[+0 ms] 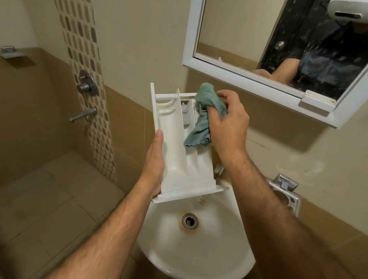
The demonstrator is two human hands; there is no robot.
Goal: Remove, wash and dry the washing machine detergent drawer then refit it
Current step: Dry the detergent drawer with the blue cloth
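A: Where is the detergent drawer [178, 148]?
B: Above the basin [195, 258]; left hand [155, 161] grasps its side.
A: The right hand [226, 123]?
B: Its grip pinches a green cloth [202, 118] inside the drawer's far compartment.

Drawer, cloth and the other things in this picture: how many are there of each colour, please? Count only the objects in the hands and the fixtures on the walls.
White: 3 (detergent drawer, sink, mirror frame)
Green: 1 (cloth)
Metal grey: 4 (shower valve, tap spout, soap dish, holder)
Total: 8
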